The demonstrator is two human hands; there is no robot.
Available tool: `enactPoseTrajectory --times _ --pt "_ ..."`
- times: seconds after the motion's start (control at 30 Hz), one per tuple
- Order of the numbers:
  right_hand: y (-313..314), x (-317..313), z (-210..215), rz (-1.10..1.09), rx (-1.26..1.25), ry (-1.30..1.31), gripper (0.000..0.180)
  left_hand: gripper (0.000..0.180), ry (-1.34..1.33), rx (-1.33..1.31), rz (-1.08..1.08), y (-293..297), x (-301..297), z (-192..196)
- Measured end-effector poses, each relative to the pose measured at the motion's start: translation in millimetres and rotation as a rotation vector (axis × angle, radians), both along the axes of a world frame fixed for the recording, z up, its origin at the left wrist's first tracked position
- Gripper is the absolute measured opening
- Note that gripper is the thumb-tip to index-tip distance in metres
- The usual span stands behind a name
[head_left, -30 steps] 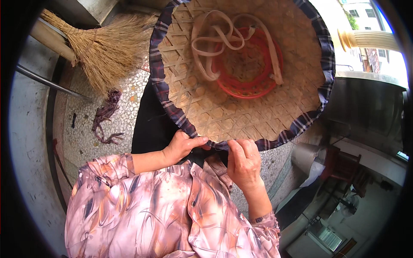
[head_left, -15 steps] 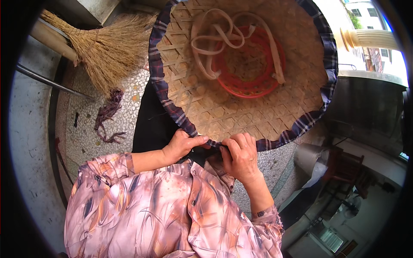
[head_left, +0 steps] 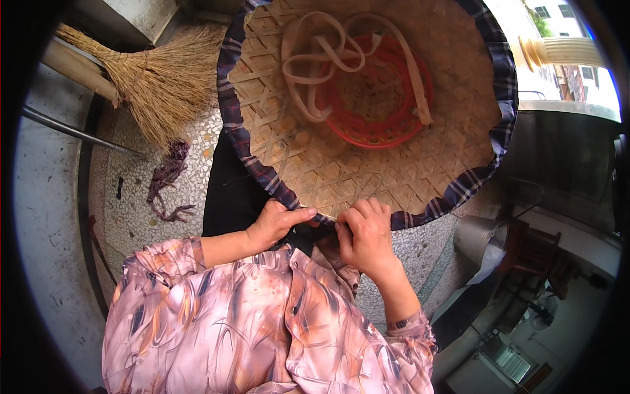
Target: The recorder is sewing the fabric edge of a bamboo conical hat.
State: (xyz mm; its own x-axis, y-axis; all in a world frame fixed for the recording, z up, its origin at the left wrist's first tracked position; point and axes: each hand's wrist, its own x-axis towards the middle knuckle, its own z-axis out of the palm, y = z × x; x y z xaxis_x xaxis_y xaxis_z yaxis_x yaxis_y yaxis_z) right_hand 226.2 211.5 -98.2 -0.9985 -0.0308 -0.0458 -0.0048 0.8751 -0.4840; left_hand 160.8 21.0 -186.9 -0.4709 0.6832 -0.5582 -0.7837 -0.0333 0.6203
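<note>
A large round woven bamboo hat [head_left: 456,111] lies inner side up in front of me. Dark blue plaid cloth [head_left: 237,125] binds its rim. In the middle sits a red openwork plastic ring [head_left: 374,140], and a loose pale strap [head_left: 412,69] loops across it. At the near edge my left hand [head_left: 274,222] pinches the cloth-bound rim, thumb laid along it. Just to its right, my right hand [head_left: 369,235] grips the same edging between thumb and bent fingers. Anything small between those right fingertips is hidden.
A straw broom [head_left: 154,75] leans at the upper left, beside a metal rod [head_left: 82,133]. Dark purplish strands [head_left: 169,177] lie on the speckled floor [head_left: 125,213]. To the right stand a metal bucket [head_left: 474,238] and dark brown wooden furniture [head_left: 531,246].
The hat has shifted slightly left and up in view, its strap and ring with it. Both hands keep their grip on the near rim, with the right fingers moved only a little.
</note>
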Motion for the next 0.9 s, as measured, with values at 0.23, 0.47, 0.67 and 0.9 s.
enactPoseTrajectory --times 0.23,0.47,0.67,0.9 --pt "-9.3 -8.1 -9.3 -0.079 0.135 -0.024 0.011 0.032 0.012 -0.031 -0.035 -3.4 -4.9 -2.9" --pt "-7.0 -2.2 -1.2 -0.079 0.105 0.026 0.008 0.031 1.014 -0.364 -0.771 -20.8 -24.3 60.7" --pt "-5.8 1.2 4.4 -0.054 0.100 0.091 0.008 0.017 1.633 -0.103 -0.160 23.0 -23.6 49.2" --pt "-5.7 1.6 5.0 -0.067 0.089 0.089 0.008 0.029 1.885 0.044 -0.164 9.7 -23.2 28.6"
